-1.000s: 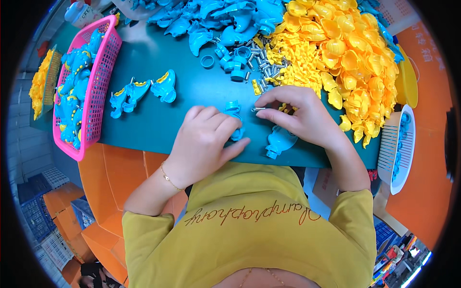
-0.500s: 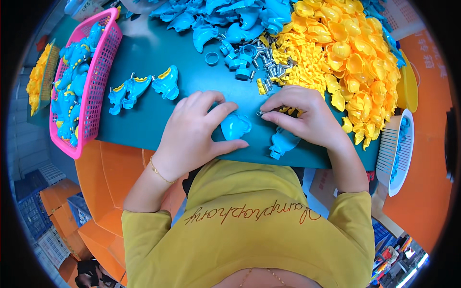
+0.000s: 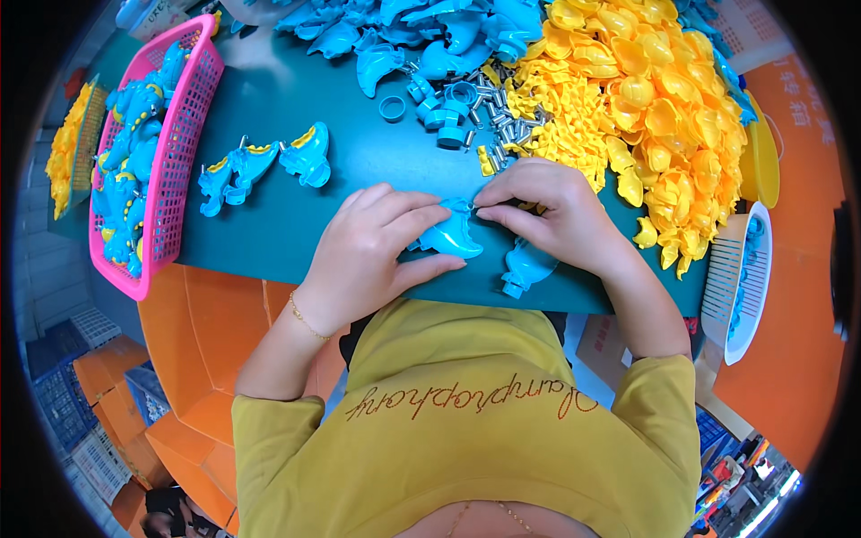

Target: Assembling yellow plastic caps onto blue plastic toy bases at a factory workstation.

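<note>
A blue curved plastic shell (image 3: 455, 235) is held by my left hand (image 3: 377, 247), its thumb below and fingers above, close over the green tabletop. At the shell's upper right edge, my right hand (image 3: 547, 211) pinches a tiny metal part, mostly hidden between thumb and forefinger; it looks like a small spring or pin. Just under the right hand lies another blue shell piece (image 3: 527, 267). Left of my hands rest blue shells with yellow trim (image 3: 308, 160) and metal pins sticking up.
A pink basket (image 3: 166, 179) of blue-and-yellow pieces stands at the left. Beyond my hands are blue shells (image 3: 377, 65), blue rings (image 3: 450, 134), metal pins (image 3: 511, 130), small yellow pieces (image 3: 574, 125) and a yellow shell heap (image 3: 664, 125). A white basket (image 3: 755, 287) stands right.
My right hand has moved slightly left, bringing the small metal part to the blue shell's edge. The shell has turned in my left hand.
</note>
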Available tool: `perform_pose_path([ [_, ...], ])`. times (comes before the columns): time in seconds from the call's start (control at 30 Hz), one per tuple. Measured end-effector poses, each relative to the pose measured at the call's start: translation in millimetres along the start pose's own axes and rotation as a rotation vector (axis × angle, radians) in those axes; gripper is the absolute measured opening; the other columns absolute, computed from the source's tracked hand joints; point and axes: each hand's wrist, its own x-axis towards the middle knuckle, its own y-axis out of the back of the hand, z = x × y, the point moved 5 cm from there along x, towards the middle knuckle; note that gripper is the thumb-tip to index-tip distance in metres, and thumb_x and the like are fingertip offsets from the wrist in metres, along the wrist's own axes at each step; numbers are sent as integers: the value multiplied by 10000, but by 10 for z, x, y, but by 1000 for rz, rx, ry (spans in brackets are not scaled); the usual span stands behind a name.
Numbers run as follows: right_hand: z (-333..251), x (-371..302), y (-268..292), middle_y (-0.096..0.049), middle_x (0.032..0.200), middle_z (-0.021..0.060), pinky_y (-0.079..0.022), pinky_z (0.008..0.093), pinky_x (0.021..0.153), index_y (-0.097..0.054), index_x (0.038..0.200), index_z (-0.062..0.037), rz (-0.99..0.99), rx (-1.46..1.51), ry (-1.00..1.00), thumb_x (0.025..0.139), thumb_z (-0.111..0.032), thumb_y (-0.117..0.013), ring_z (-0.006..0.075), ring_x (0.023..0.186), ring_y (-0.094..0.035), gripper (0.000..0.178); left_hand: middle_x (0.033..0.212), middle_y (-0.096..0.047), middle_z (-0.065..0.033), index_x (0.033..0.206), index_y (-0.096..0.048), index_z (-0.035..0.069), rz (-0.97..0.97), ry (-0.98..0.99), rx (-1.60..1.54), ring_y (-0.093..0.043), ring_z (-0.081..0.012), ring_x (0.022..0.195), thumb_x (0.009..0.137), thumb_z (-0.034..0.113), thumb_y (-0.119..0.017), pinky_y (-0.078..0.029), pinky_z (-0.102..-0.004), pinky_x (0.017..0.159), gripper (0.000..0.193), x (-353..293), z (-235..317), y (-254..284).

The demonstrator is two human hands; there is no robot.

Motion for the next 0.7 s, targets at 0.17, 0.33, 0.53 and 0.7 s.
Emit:
perform_pose_path([
  [0.17, -2, 17, 10, -790, 983, 109, -585, 383, 827, -793, 984, -24, 43, 41, 1, 877, -19, -817, 278, 922, -749, 110, 1121, -773, -66, 1062, -781, 93, 133, -3, 9, -677, -265, 910, 786, 396, -914, -527, -391, 846, 431, -35, -11, -23],
  [0.33, 0, 54, -80, -789, 1003, 101, -582, 391, 846, -800, 1041, -34, 20, -90, 74, 871, -25, -816, 292, 948, -741, 171, 1109, -791, -57, 1052, -784, 120, 165, -13, 51, -675, -232, 849, 751, 381, -934, -499, -364, 778, 426, -62, -6, -46],
  [0.53, -159, 55, -57, -769, 964, 93, -584, 390, 792, -793, 1016, -35, 29, -230, 89, 875, -42, -818, 282, 939, -733, 144, 1091, -791, -57, 1049, -779, 133, 206, 7, 107, -665, -212, 812, 764, 386, -927, -485, -358, 748, 409, -99, 38, -90],
  [0.7, -106, 36, -186, -759, 913, 94, -582, 371, 714, -795, 966, -49, 63, -139, -52, 879, -119, -844, 276, 823, -731, 122, 1066, -793, -37, 1060, -779, 142, 242, 33, 234, -665, -198, 795, 731, 375, -957, -480, -346, 733, 441, -155, 297, -153],
])
